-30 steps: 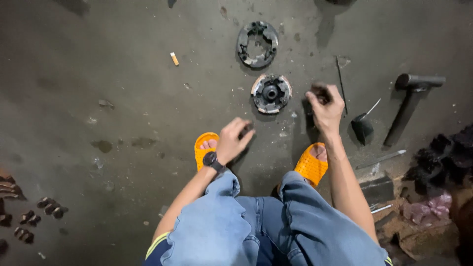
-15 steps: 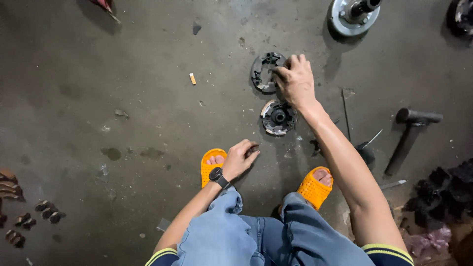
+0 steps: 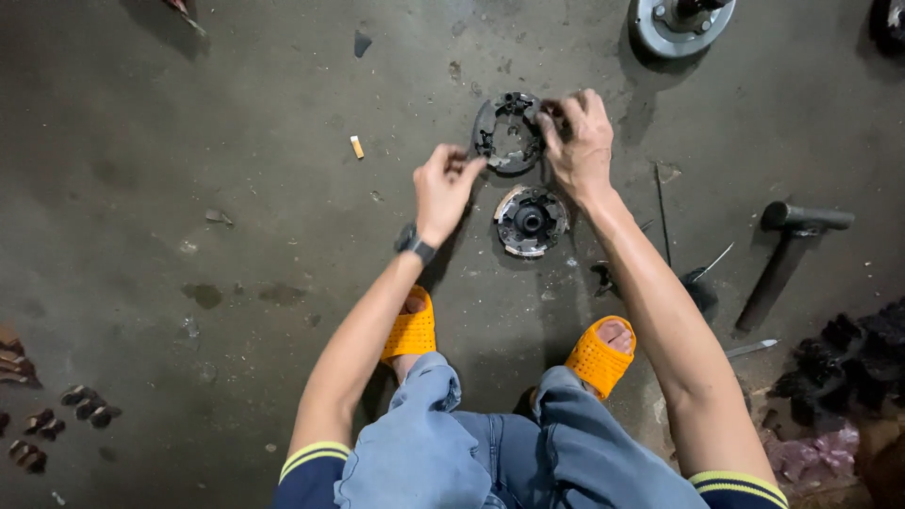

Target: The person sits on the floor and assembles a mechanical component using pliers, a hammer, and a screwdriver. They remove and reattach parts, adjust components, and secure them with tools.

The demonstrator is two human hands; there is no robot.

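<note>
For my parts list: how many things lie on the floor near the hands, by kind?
Round metal parts: 3 (ring held by left hand and right hand, hub, disc)
Hammers: 1
Cigarette butts: 1
Total: 5

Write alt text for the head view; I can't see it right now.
Both hands grip a dark ring-shaped metal part on a stained concrete floor: left hand at its near edge, right hand at its right side. A round metal part lies just nearer, a hammer farther right.
</note>
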